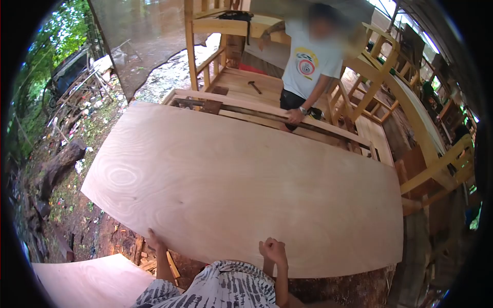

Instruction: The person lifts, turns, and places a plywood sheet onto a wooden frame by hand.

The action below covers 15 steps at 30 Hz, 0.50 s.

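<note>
A large pale plywood sheet [246, 190] lies in front of me, its far edge beside a long wooden frame [257, 110]. My left hand [155, 241] is at the sheet's near edge, toward the left, and appears to grip it; part of the fingers is hidden. Over the near edge, right of my body, my right hand [275, 250] is closed with its fingers curled. Whether anything small is inside it I cannot make out.
Across the sheet stands a person [310, 66] with one hand on the wooden frame. A hammer [254, 87] lies on boards behind. Another plywood piece [92, 282] is at lower left, near wood scraps [173, 264]. Wooden furniture frames [426, 128] stand right; a log [60, 164] lies left.
</note>
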Motion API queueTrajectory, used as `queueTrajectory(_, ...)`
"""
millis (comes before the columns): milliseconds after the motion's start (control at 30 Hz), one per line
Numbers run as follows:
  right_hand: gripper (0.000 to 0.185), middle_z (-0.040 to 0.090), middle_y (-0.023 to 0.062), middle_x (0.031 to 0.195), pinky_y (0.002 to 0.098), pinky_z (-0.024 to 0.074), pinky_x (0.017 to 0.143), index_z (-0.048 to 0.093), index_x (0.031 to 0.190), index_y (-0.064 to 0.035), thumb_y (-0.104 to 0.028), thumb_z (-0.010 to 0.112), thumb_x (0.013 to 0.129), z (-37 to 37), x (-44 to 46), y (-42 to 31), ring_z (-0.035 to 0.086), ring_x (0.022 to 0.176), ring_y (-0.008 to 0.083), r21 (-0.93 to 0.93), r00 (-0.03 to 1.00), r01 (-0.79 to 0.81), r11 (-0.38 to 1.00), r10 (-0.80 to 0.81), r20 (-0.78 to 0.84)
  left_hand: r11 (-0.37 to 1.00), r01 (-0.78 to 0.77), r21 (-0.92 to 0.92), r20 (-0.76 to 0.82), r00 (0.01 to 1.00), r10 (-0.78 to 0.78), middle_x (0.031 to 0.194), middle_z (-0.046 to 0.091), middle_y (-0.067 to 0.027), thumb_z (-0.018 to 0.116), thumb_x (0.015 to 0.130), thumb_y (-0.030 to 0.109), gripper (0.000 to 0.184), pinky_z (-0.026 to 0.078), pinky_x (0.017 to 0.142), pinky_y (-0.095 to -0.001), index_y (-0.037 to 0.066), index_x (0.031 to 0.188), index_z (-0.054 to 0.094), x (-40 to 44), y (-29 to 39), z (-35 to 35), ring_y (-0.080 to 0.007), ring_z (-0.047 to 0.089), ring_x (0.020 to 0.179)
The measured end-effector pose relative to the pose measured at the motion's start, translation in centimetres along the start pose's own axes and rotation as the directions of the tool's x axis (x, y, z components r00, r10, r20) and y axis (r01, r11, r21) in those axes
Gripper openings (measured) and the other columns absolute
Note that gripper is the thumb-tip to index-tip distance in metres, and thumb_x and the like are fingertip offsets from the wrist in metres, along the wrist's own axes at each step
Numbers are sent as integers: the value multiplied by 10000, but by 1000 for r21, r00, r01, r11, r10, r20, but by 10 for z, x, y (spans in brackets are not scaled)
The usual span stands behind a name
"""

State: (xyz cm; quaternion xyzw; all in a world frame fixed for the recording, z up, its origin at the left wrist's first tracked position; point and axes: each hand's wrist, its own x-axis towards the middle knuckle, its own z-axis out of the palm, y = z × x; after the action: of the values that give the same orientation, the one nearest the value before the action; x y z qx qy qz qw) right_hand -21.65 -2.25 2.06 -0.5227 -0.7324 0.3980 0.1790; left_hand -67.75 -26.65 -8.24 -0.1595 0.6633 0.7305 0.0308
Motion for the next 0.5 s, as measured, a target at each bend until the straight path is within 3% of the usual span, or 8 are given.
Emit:
queueTrajectory(100,287,654,151,694,419,540,707,671,856,-30,-296,779,852,7,3,16,652,663,329,-95,998,-3,995,-2,-56,993,-96,66,-18,995,97,1446,548,-220,675,989,297,675,484,1043,-419,-74,1485,408,7,-10,-1,-335,586,1232)
queueTrajectory(133,287,654,151,694,419,540,707,671,856,-30,-296,779,852,6,1,13,652,663,329,-99,999,9,995,-12,-36,973,-102,205,-53,992,115,1435,554,-222,667,990,280,653,490,1034,-418,-72,1481,418,23,-24,-6,-331,590,1227)
queueTrajectory(200,295,666,170,708,425,528,690,669,842,0,-276,774,854,-2,-1,-2,661,672,339,0,1000,-7,1000,6,-14,987,-81,140,-62,994,90,1431,558,-222,660,991,274,651,489,1035,-419,-74,1483,414,31,-33,-8,-332,590,1228)
queueTrajectory(333,317,670,197,728,433,528,694,664,838,21,-277,770,855,4,3,21,667,689,353,12,999,29,1000,-28,-33,995,-101,17,-12,995,101,1431,559,-218,649,990,278,645,491,1033,-424,-70,1482,418,30,-37,-9,-331,592,1230)
queueTrajectory(400,357,638,184,643,384,499,512,620,830,47,-280,743,904,3,4,26,661,548,230,23,995,75,997,-74,-63,994,-109,15,-15,994,109,1437,555,-221,647,992,287,647,491,1032,-424,-65,1485,420,33,-39,-7,-333,592,1234)
queueTrajectory(500,329,616,138,615,360,470,453,624,845,37,-264,724,930,22,13,55,628,497,183,40,998,52,998,-50,-38,993,-99,66,-45,994,102,1447,545,-232,628,1001,317,648,488,1034,-426,-55,1490,423,24,-30,-6,-342,591,1240)
